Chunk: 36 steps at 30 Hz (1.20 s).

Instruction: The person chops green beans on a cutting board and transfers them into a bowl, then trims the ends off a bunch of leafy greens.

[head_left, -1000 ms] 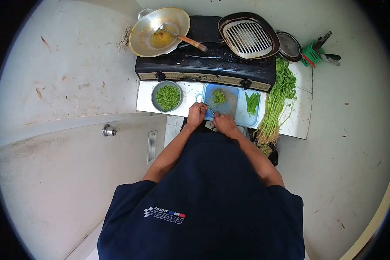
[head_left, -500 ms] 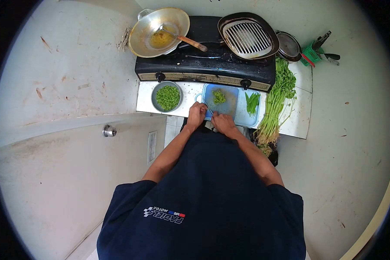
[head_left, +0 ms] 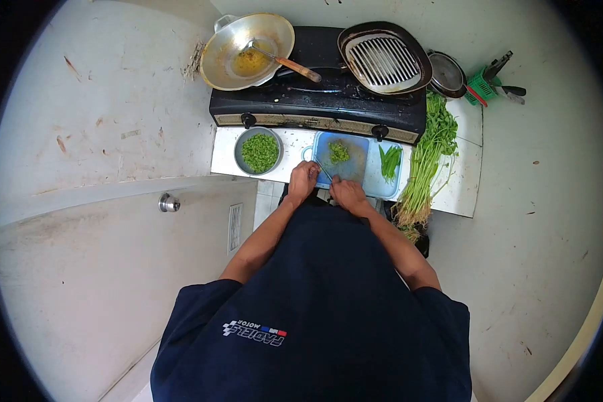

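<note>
A knife (head_left: 324,171) slants over the near left part of the blue cutting board (head_left: 355,175). My right hand (head_left: 348,195) is closed around its handle end at the board's near edge. Just left of the blade, my left hand (head_left: 303,179) has its fingers curled together; whatever they pinch is too small to make out. Chopped green pieces (head_left: 339,151) lie in a small heap on the board, beyond the blade. Several whole green chillies or pods (head_left: 390,162) rest at the board's right side. A grey bowl (head_left: 237,157) full of chopped greens (head_left: 260,152) stands to the left.
Behind the board is a black two-burner stove (head_left: 315,107). It carries a wok (head_left: 211,63) with a wooden-handled ladle (head_left: 295,66) and a grill pan (head_left: 384,60). Leafy greens with roots (head_left: 429,161) lie on the right counter, near a lidded pan (head_left: 447,72) and a green utensil basket (head_left: 479,86).
My right hand has shifted very slightly to the right, and a little more of the knife shows. The chopped pieces and the bowl stay where they were.
</note>
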Motion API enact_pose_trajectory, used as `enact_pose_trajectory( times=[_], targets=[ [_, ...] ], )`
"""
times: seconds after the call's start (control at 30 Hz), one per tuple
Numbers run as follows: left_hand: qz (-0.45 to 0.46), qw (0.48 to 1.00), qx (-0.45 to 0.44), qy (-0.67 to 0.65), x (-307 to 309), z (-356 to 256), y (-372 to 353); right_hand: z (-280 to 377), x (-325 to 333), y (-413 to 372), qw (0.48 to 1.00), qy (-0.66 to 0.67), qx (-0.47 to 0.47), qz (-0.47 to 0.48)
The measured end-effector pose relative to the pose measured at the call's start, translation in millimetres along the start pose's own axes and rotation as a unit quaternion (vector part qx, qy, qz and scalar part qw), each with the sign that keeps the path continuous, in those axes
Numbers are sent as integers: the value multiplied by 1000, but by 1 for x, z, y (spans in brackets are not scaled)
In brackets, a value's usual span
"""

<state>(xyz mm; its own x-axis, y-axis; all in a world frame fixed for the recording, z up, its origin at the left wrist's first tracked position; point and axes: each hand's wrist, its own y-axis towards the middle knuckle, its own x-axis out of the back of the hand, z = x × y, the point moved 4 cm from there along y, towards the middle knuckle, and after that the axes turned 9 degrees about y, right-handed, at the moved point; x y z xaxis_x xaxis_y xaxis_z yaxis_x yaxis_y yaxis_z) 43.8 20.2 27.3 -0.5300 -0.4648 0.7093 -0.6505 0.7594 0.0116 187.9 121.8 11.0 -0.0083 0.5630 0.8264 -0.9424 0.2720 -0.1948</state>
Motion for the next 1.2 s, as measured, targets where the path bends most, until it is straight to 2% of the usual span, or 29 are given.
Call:
enact_pose_trajectory(
  times=[0.13,0.23,0.4,0.53,0.63,1.2],
  targets=[
    [19,999,-1,36,1,-3,0,2,11,4,999,4,-25,-45],
    [31,997,6,64,0,-5,1,-3,15,6,998,23,-56,-22],
    [19,997,-19,77,-2,-13,6,-1,16,5,998,29,-52,-10],
    [18,997,-5,81,-3,-13,6,1,14,3,998,45,-48,-2],
    [4,997,-18,81,-4,-11,7,2,15,0,997,64,-28,-24],
    [-12,996,-25,83,-3,-12,4,4,5,2,1000,10,-16,-22]
  ],
)
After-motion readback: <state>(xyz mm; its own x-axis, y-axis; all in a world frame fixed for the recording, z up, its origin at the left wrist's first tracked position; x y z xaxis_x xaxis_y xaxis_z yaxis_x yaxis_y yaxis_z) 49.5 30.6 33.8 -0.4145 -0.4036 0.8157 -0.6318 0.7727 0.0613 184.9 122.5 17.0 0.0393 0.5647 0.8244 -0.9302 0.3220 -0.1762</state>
